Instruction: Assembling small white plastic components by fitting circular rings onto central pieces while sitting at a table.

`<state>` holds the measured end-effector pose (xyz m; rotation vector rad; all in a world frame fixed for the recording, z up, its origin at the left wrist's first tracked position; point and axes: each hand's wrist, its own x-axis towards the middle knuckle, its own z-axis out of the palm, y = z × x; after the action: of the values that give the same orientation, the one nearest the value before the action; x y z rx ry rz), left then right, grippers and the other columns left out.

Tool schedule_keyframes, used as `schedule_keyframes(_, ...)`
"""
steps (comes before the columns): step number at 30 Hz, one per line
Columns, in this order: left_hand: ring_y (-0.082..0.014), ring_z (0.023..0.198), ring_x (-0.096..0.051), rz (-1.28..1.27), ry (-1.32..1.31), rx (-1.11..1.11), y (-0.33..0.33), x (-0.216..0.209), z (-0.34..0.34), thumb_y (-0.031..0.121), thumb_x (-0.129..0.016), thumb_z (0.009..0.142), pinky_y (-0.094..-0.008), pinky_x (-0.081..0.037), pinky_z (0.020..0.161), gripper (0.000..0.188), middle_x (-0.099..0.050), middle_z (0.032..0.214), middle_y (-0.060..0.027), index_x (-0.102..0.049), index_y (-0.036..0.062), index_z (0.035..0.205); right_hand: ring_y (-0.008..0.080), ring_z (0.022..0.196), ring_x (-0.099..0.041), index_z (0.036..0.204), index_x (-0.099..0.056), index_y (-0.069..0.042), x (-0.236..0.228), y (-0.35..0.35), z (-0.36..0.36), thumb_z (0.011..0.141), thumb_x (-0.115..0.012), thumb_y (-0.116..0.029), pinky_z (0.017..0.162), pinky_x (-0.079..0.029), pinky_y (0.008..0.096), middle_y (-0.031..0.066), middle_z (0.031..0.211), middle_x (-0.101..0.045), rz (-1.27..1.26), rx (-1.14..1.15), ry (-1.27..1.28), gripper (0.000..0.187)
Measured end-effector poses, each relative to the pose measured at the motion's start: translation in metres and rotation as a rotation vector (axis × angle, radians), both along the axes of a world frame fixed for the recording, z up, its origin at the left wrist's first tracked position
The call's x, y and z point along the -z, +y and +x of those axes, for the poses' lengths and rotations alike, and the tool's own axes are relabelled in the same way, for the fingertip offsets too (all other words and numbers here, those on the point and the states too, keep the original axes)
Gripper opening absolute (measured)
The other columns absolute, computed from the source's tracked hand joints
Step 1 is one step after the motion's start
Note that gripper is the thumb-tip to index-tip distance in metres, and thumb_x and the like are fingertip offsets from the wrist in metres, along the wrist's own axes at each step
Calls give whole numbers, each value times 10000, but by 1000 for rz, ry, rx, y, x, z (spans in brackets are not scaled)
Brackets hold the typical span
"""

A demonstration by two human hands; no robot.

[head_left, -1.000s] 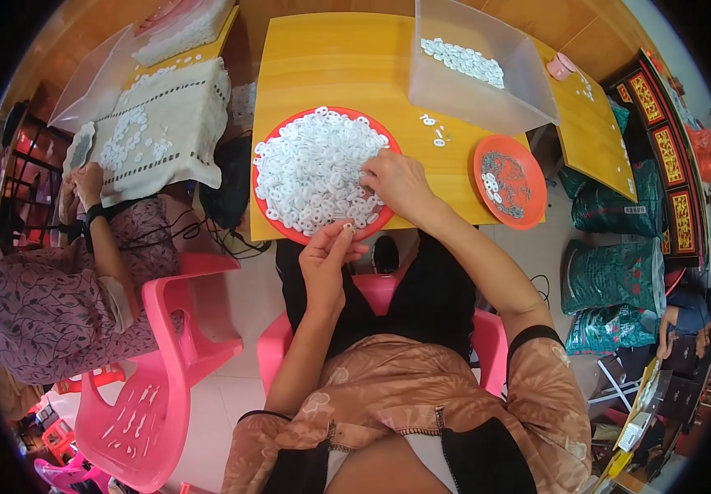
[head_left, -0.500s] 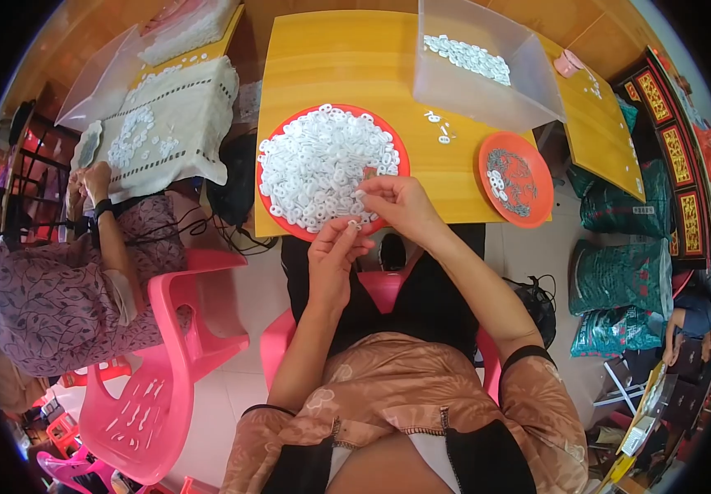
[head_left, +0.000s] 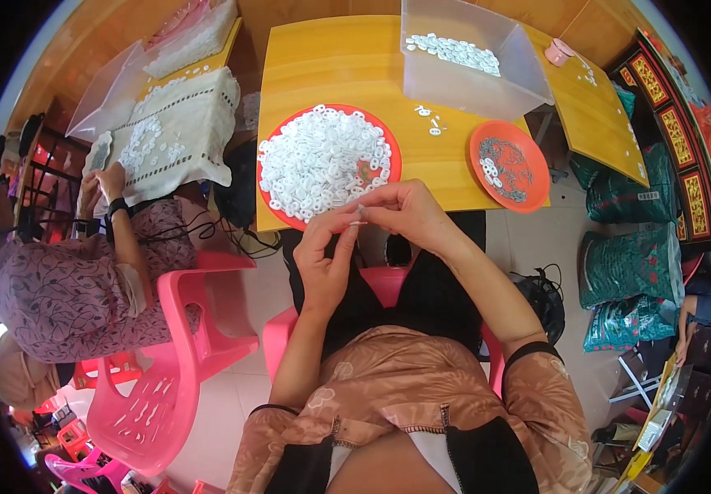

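Note:
My left hand (head_left: pixel 327 257) and my right hand (head_left: pixel 413 216) meet fingertip to fingertip at the near edge of a round red tray (head_left: pixel 399 160). Both pinch at a small white plastic piece (head_left: pixel 358 223), mostly covered by the fingers. Whether a second small part sits in the pinch cannot be made out. The tray is heaped with loose white pieces (head_left: pixel 314 160), many of them oval with holes. A patch of the tray's patterned bottom (head_left: pixel 367 170) shows beside my right hand.
An orange plate (head_left: pixel 477 169) holds grey metal bits and several white pieces. Behind it stands a clear bin (head_left: pixel 471 90) with white pieces inside. At the left, another person (head_left: pixel 67 280) works at a cloth-covered table (head_left: pixel 195 136). A pink chair (head_left: pixel 145 420) stands beside me.
My right hand has left the heap and come down to my left hand; their fingertips now touch. The bare patch in the tray shows more. The view has shifted slightly.

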<state>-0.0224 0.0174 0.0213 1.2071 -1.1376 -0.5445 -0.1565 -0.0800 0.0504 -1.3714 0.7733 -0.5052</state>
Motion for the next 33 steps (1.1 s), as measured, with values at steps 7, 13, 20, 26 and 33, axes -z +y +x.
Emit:
schedule_keyframes(7,-200,921,-615,-65,-289,-77,23,-18,-10,-4,-607,811,-295,-463,825,133,-653,1002,-126,-651,8,936,9,553,-444,967,-668,-11,-13,24,-12,827,-635,-86,483,-328,156,-33,681,-585,-6,1,-132,162)
schedule_keyframes(13,-148,909,-605,-28,238,-24,43,-17,-34,7,-555,868,-258,-451,847,167,-640,1005,-114,-609,-39,1019,53,580,-511,988,-651,33,2,51,-14,813,-640,-57,505,-389,175,27,731,-619,92,211,-423,197)
schedule_keyframes(20,-135,836,-615,9,481,23,54,-22,-44,37,-551,879,-239,-480,773,171,-640,979,-101,-596,-24,1033,56,626,-536,1024,-643,35,2,78,-20,822,-617,-35,540,-418,173,32,753,-623,112,338,-534,215)
schedule_keyframes(26,-122,775,-626,30,565,48,63,-28,-51,31,-559,874,-217,-484,703,148,-655,887,-91,-595,-25,1006,50,649,-540,1054,-637,26,-3,94,-33,836,-602,-50,562,-432,172,37,782,-631,51,274,-532,234)
schedule_keyframes(33,-123,744,-626,27,567,74,68,-36,-57,34,-560,874,-216,-495,691,145,-652,852,-94,-592,-32,999,44,644,-523,1063,-635,25,-5,104,-38,847,-585,-51,565,-421,162,26,790,-628,36,260,-567,234)
